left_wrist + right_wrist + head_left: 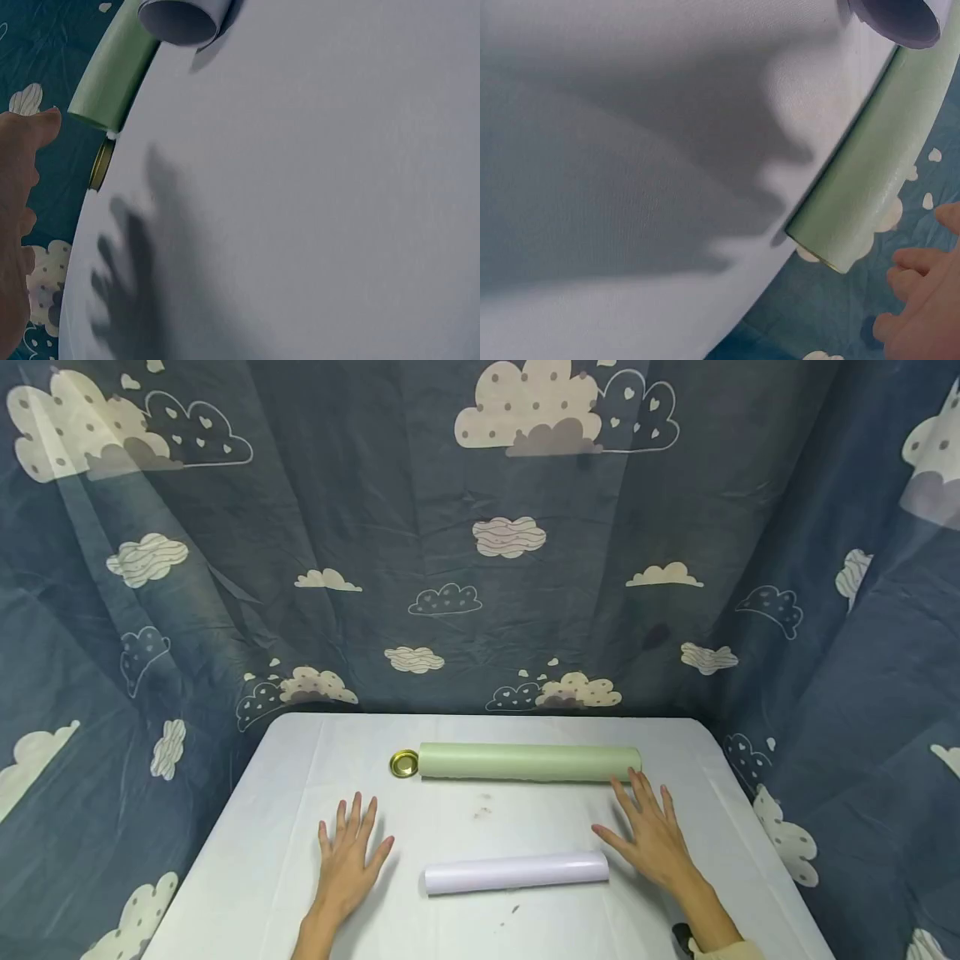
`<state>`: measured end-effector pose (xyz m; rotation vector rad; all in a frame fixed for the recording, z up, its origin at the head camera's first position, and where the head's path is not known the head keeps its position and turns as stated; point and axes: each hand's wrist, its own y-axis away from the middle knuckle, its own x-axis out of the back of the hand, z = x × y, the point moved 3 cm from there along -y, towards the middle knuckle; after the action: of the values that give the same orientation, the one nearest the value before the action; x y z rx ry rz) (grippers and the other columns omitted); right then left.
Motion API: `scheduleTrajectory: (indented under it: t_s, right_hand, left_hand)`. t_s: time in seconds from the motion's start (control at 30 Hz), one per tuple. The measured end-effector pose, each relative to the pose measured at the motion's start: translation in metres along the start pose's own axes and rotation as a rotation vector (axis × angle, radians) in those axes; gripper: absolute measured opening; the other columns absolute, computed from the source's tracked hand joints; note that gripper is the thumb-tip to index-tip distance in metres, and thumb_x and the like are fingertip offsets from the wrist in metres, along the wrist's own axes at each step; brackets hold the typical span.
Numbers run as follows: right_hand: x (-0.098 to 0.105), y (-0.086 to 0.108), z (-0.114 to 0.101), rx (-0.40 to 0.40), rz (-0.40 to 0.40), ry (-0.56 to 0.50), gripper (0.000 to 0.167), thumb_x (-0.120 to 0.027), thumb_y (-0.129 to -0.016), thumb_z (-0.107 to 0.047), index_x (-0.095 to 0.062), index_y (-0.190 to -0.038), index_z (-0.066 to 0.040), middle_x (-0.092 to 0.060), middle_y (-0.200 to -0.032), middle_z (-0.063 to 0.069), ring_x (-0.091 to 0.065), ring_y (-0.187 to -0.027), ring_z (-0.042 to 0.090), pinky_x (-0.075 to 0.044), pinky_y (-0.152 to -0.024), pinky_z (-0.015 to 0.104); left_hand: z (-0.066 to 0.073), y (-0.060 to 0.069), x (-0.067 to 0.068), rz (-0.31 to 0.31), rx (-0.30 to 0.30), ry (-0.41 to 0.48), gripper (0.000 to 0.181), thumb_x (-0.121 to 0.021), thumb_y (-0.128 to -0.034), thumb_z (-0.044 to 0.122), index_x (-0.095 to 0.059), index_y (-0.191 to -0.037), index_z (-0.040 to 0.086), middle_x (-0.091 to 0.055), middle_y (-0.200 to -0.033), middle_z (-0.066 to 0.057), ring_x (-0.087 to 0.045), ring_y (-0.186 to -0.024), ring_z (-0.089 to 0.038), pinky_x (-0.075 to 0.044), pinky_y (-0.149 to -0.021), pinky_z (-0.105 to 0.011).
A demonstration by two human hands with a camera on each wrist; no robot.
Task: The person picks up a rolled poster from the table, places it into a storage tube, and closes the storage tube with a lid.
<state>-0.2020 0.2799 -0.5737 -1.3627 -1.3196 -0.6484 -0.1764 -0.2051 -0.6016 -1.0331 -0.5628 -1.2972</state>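
Hovering over the surface, your left hand and right hand have their fingers spread apart and hold nothing. Between them, nearest you, lies the white roll, its long axis running left to right, the right end slightly farther away; your right thumb is nearer to it than your left. Beyond, the longer green roll lies nearly parallel; your right fingers overlap its right end from above, though the right wrist view shows a gap. The gold lid sits just beside its left end.
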Motion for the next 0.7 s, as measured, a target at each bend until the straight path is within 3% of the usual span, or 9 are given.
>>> scheduleTrajectory:
  t_s: [0.27,0.6,0.7]
  right_hand:
    - [-0.003,-0.009,-0.003,-0.002,0.017,-0.005,0.091,-0.07,-0.09,-0.057,-0.039,-0.159,-0.008,-0.027,-0.164,0.033,-0.026,-0.153,0.05,0.006,-0.131,0.056]
    - [-0.004,-0.028,0.002,0.01,-0.003,-0.007,0.094,-0.071,-0.089,-0.058,-0.037,-0.16,-0.007,-0.026,-0.165,0.033,-0.025,-0.153,0.051,0.0,-0.129,0.061]
    - [-0.005,-0.035,0.004,0.014,-0.001,0.001,0.095,-0.071,-0.088,-0.058,-0.037,-0.16,-0.007,-0.027,-0.165,0.033,-0.025,-0.152,0.052,-0.004,-0.128,0.064]
  left_hand:
    - [0.018,-0.003,-0.009,-0.041,-0.026,0.001,0.071,-0.058,-0.1031,0.044,-0.034,-0.162,0.011,-0.023,-0.17,-0.022,-0.017,-0.155,-0.054,-0.005,-0.119,-0.078]
    - [0.047,0.002,-0.023,-0.014,-0.129,-0.017,0.073,-0.063,-0.1003,0.044,-0.036,-0.161,0.015,-0.032,-0.168,-0.018,-0.027,-0.154,-0.049,-0.011,-0.121,-0.074]
    - [0.056,0.003,-0.029,-0.015,-0.174,-0.032,0.073,-0.062,-0.1004,0.045,-0.035,-0.162,0.016,-0.032,-0.168,-0.016,-0.028,-0.155,-0.046,0.001,-0.129,-0.062]
